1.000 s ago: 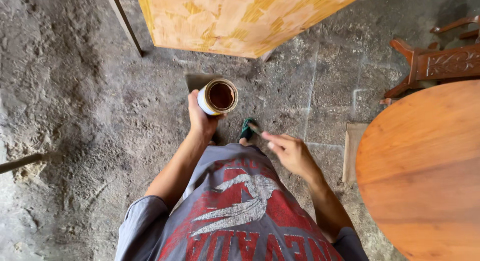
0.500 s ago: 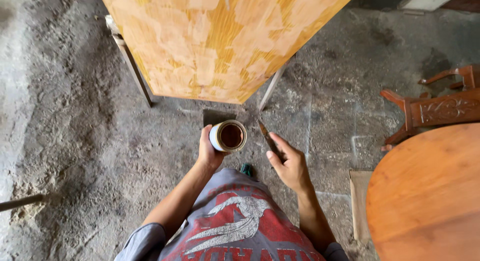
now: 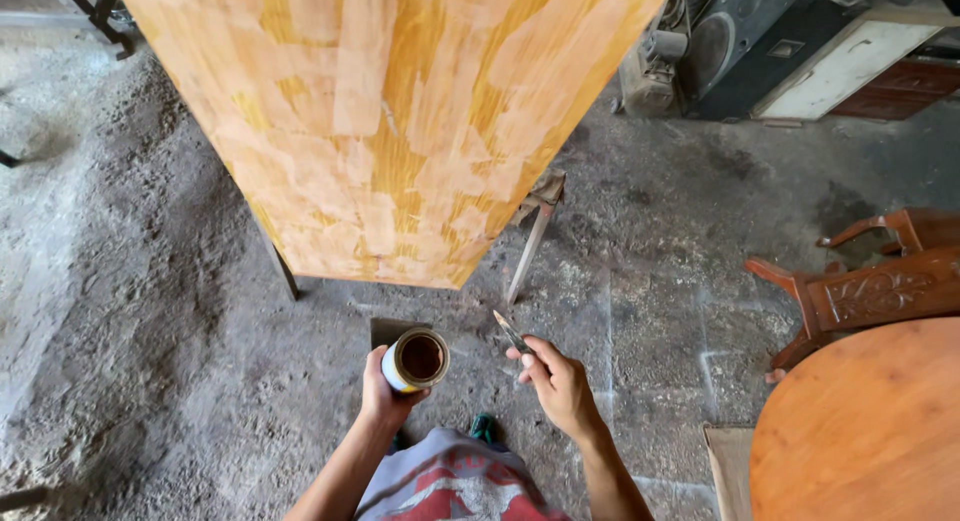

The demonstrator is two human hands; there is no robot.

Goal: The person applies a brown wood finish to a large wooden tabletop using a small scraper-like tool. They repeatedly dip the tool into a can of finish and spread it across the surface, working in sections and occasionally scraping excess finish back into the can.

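Left hand grips tin; right hand brush

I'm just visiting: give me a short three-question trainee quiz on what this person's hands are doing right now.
1. True or false: the left hand holds an open can of dark liquid.
2. The right hand holds: A) hammer B) thin brush C) cloth
3. What stands on metal legs just ahead of the hands?

Key: 1 true; 2 B; 3 a pale patchy wooden panel.

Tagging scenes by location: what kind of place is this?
Probably a furniture workshop: a large unfinished wood panel on metal legs, a round wooden tabletop, a carved chair, and a dusty concrete floor.
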